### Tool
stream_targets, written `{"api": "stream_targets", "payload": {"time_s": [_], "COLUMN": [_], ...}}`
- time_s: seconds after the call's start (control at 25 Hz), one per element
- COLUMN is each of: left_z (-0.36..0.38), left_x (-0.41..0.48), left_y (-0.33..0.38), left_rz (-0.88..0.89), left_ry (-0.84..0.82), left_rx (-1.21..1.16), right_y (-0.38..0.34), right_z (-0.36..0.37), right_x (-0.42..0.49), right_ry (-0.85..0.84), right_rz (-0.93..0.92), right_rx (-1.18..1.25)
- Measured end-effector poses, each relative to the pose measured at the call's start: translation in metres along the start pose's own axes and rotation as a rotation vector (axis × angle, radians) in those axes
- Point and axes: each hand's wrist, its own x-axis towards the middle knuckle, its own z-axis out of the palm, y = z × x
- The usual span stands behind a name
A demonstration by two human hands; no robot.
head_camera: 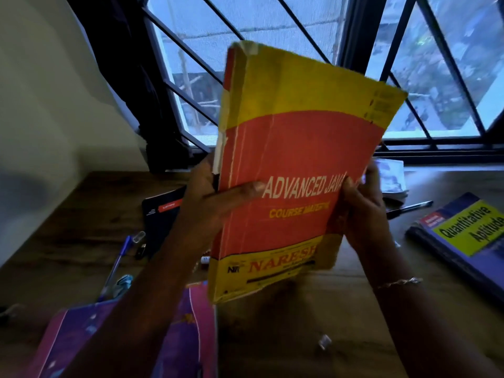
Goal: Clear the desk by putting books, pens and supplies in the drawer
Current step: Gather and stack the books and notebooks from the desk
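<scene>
Orange and yellow, the book (294, 170) is held upright in the air above the desk (341, 323), front cover toward the camera, clear of everything on the wood. Left hand (204, 199) grips the spine edge, thumb flat across the cover and fingers hidden behind; right hand (362, 205) curls round the opposite edge beside the title. It looks like a thick softcover, so probably fairly heavy yet floppy. Its creased cover and peeling taped spine suggest it could tear if swung by one corner. It is best carried by both long edges, or with a palm under the bottom. No drawer shows. A blue book (463, 236), a pen (409, 210) and a dark notebook (161, 216) lie on the desk.
</scene>
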Motion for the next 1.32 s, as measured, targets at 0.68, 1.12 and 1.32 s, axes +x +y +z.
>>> {"api": "stream_targets", "payload": {"time_s": [0.68, 1.12, 1.32], "left_z": [0.018, 0.021, 0.026], "left_x": [-0.001, -0.015, -0.017], "left_y": [-0.063, -0.092, -0.092], "left_rz": [0.079, -0.03, -0.064], "left_ry": [0.24, 0.314, 0.3], "left_rx": [-0.001, -0.054, 0.044], "right_y": [-0.042, -0.029, -0.025], "right_z": [-0.037, -0.037, -0.045], "right_x": [-0.009, -0.025, -0.035], "right_ry": [-0.178, -0.127, -0.107], "right_rz": [0.054, 0.155, 0.216], "right_rx": [-0.419, -0.339, -0.511]}}
